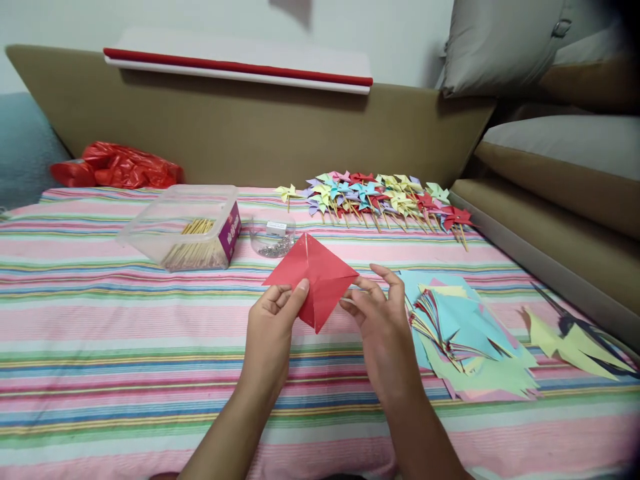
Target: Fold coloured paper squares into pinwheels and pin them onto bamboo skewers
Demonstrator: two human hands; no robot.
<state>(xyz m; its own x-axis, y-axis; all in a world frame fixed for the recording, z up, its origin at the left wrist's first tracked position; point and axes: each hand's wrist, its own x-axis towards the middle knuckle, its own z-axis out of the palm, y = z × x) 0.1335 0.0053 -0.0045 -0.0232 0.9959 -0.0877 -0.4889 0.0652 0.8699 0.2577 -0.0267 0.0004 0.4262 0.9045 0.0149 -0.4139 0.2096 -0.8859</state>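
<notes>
Delicately pinched above the multicoloured striped cloth (125,320): a red square paper sheet (325,267) with slit corners

Holds the sheet in front of the body, one corner pointing near, with the bare left hand (273,307) closed on the near-left side: thumb flat on top by the centre, other fingers folded beneath. Places the bare right hand (383,307) at the right-hand corner, fingers loosely spread and part-curled, with no firm hold visible; contact at the fingertips impossible to tell.

Could tear from a slit towards the middle if pulled sideways against the left thumb, with little uncut paper there to resist. Could crease in the wrong spot under too hard a squeeze, or swing and slip, with only one hand clearly bearing it. Could tip the small tub beyond, given a careless forward reach.

Beyond the left hand, a clear rectangular plastic box (205,200) with a purple label (230,233), holding thin wooden sticks (193,253). Just right of it, that low, round, clear plastic tub (257,233), with small silvery metal pieces (275,251) across its bottom. Farther back at left, a crumpled, shiny red plastic bag (133,167), contents hidden.
</notes>
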